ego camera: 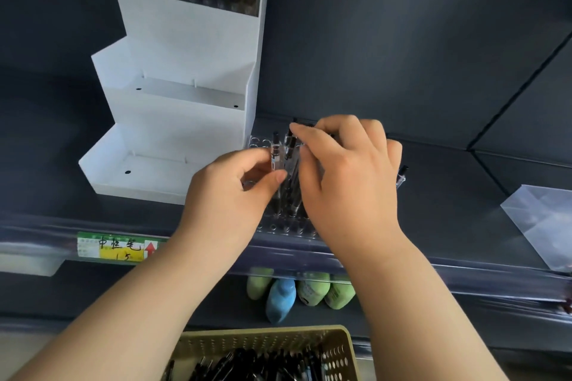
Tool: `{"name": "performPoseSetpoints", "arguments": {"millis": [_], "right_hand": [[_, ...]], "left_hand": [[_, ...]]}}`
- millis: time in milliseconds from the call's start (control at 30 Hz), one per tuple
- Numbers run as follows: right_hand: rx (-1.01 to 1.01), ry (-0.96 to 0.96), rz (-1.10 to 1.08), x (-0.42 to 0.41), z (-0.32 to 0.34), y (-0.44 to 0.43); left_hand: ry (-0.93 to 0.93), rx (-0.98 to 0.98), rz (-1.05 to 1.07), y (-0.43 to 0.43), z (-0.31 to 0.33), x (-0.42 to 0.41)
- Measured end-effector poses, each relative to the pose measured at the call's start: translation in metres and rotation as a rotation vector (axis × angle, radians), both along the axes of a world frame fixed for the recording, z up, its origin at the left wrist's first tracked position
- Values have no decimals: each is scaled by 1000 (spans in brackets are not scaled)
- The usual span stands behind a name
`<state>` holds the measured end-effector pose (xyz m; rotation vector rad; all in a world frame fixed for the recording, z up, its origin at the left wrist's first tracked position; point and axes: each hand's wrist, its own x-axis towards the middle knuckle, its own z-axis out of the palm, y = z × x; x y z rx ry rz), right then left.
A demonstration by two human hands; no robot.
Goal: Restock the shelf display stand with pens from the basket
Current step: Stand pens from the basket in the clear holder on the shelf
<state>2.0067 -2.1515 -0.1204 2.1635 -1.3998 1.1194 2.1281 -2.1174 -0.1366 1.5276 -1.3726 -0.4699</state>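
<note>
A clear stand [280, 227] with rows of holes sits at the front edge of the shelf [448, 192], just right of a white stand [173, 120]. The left hand [235, 185] pinches one upright pen [274, 154] between thumb and forefinger over the clear stand. The right hand [349, 170] curls round a bunch [292, 185] of dark pens standing in the holes. Below, at the bottom edge of the view, a basket [340, 339] holds spare pens [247, 362]. A price tag [120, 249] hangs on the shelf's front lip.

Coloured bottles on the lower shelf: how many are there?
4, in a row: left green bottle, blue bottle, middle green bottle, right green bottle. More may hide behind the shelf edge.
</note>
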Motion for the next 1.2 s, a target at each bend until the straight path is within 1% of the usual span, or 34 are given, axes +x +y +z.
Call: {"name": "performPoseSetpoints", "arguments": {"millis": [100,233,367,500,633,733,833,933,1033,1100,1167,1200], "right_hand": [[17,18,12,-3,1,0],[22,71,10,-7,-2,-1],[39,99,30,-9,-1,-1],[34,59,53,-12,1,-2],[0,19,68,-13,6,4],[-17,32,122,-15,5,16],[12,45,233,-21,-9,35],[149,83,301,-26,-35,55],[349,176,248,-38,-69,68],[620,160,143,-50,-94,81],[920,85,20,-61,-119,102],[1013,39,-29,-63,-130,116]], "left_hand": [[-31,13,-4,-5,-4,-4],[-129,32,-27,-8,-9,-7],[-167,41,-28,-10,-14,-8],[-173,53,-5,-12,-14,-7],[-205,112,-21,-13,-18,-5],[-255,126,-42,-8,-25,-4],[-308,104,-29,4,-32,1],[-388,119,-40,26,-34,6],[-429,202,-68,50,-40,11],[-435,289,-91,68,-51,15],[-465,388,-121,87,-68,17],[-487,437,-140,100,-77,17]]}}
